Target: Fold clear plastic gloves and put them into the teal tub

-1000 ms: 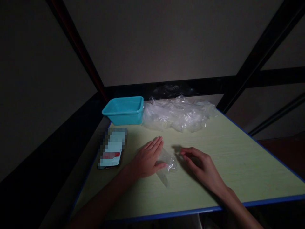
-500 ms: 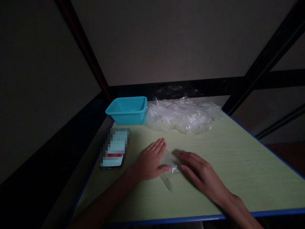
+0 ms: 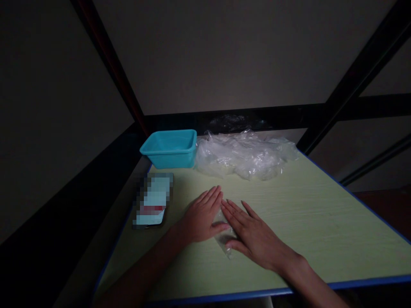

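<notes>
A small clear plastic bag [image 3: 224, 236] lies on the pale green table [image 3: 305, 222], mostly covered by my two hands. My left hand [image 3: 201, 218] rests flat on its left part, fingers stretched out together, thumb across the bag. My right hand [image 3: 248, 233] lies flat over its right part, fingers spread and pointing away from me. The two hands touch along their inner edges. Only a sliver of the bag shows between and below them.
A turquoise plastic tub [image 3: 169, 147] stands at the table's far left corner. Beside it lies a heap of clear plastic bags [image 3: 245, 154]. A phone [image 3: 153, 200] lies at the left edge. Dark metal frame bars [image 3: 353, 72] rise behind the table.
My right hand has moved left and come down flat onto the bag, fingers now spread beside the left hand. The left hand has stayed in place.
</notes>
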### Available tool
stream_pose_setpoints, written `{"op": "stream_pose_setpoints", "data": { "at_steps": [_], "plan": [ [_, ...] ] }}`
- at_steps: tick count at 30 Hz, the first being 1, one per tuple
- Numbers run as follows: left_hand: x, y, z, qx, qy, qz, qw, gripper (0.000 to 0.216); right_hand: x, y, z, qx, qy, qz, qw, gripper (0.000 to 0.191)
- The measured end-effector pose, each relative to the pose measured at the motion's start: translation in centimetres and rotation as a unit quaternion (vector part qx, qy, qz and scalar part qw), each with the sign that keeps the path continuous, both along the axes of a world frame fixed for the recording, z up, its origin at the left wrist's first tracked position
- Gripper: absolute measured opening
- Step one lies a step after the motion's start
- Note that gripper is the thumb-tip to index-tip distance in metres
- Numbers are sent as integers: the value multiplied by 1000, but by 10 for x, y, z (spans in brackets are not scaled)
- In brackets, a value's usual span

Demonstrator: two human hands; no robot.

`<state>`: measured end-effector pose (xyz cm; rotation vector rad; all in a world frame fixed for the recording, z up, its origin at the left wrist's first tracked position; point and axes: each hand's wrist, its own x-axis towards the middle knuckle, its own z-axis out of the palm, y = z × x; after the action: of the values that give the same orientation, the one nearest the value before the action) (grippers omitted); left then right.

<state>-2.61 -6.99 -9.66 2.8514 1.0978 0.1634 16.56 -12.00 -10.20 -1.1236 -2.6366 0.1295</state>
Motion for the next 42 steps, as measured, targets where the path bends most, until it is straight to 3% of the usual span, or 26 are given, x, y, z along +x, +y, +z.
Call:
{"op": "stream_pose_setpoints", "data": {
  "at_steps": [42],
  "plan": [
    [-3, 2, -6, -13, -62, -7, 998, 78, 5, -3, 2, -47, 41, -34, 997, 62]
  ]
}}
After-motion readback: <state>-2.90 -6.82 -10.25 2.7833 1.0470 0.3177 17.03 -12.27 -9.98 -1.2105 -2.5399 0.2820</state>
